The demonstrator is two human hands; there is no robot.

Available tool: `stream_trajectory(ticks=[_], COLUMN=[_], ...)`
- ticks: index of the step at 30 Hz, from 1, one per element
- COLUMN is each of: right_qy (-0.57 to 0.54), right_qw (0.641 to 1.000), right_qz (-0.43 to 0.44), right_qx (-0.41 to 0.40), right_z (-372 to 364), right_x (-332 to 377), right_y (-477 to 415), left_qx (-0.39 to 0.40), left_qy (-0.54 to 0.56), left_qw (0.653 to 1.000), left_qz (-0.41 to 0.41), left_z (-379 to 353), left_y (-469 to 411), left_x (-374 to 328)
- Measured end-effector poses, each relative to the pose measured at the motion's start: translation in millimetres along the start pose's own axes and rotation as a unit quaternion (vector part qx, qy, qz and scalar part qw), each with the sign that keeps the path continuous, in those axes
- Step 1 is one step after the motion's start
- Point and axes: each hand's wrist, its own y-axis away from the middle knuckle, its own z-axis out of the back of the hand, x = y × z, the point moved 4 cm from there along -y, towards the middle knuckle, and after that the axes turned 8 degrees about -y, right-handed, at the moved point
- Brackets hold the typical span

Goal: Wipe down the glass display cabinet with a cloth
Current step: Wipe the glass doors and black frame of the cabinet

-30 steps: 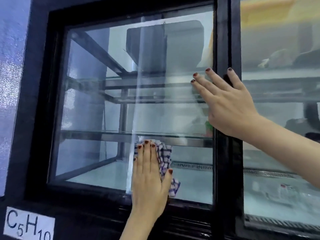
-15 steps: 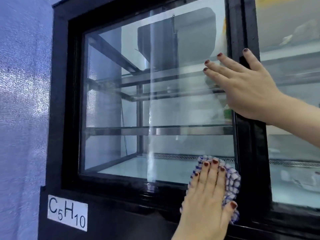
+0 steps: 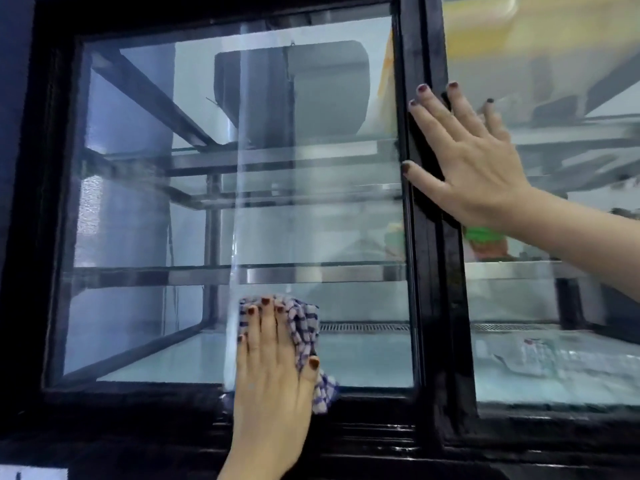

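While our left fingers (image 3: 265,327) press: they lie straight and close together, flat on the cloth (image 3: 306,327), pinning it to the glass by pressure, not by any grip.
Cloth: checked and bunched under and just right of those fingers, low on the left pane (image 3: 145,237) of the cabinet (image 3: 52,168); one corner hangs below the thumb.
Left hand (image 3: 273,372): it reaches up from below, and we judge the flat palm lets us push the cloth any way.
Right fingers (image 3: 429,109): straight, spread and holding nothing, laid across the black post (image 3: 420,289), up and to the right of the cloth.
Right hand (image 3: 474,168): we judge it braces us while we wipe.
Edges: the bottom frame (image 3: 138,403) runs just under the left palm; the post stands well right of the cloth.
Room: bare glass lies above and to both sides of the left fingers; a pale streak (image 3: 239,168) rises straight above them, probably our next pass.
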Motion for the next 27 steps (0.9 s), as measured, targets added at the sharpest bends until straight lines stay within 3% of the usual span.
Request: stream_trajectory(ticks=[2, 4, 7, 10, 12, 15, 18, 23, 27], right_qy=[-0.041, -0.087, -0.084, -0.042, -0.013, -0.029, -0.005, -0.011, -0.011], right_qw=[0.997, 0.99, 0.988, 0.993, 0.995, 0.989, 0.989, 0.989, 0.99], right_qz=[-0.036, -0.074, -0.093, -0.048, -0.042, -0.119, -0.117, -0.119, -0.12], right_qx=[-0.047, -0.082, -0.088, -0.096, -0.084, -0.086, -0.095, -0.085, -0.074], right_z=[3, 5, 5, 18, 25, 29, 23, 25, 25], right_x=[-5, -8, -12, -26, -47, -75, -75, -76, -73], right_y=[-1, 0, -2, -11, -18, -23, -22, -21, -21], left_qx=[-0.051, -0.067, -0.065, -0.049, -0.104, -0.153, -0.165, -0.24, -0.193], left_qy=[0.006, 0.028, 0.084, 0.141, 0.166, 0.196, 0.21, 0.295, 0.248], left_qw=[0.996, 0.993, 0.994, 0.988, 0.98, 0.969, 0.963, 0.925, 0.949], left_qz=[-0.072, -0.093, -0.037, -0.025, -0.025, 0.001, 0.027, 0.007, -0.024], left_z=[-8, -8, 3, 20, 37, 63, 84, 74, 36], left_y=[5, 2, -23, -62, -100, -178, -224, -169, -94], left_x=[-46, -84, -107, -113, -113, -114, -117, -119, -120])
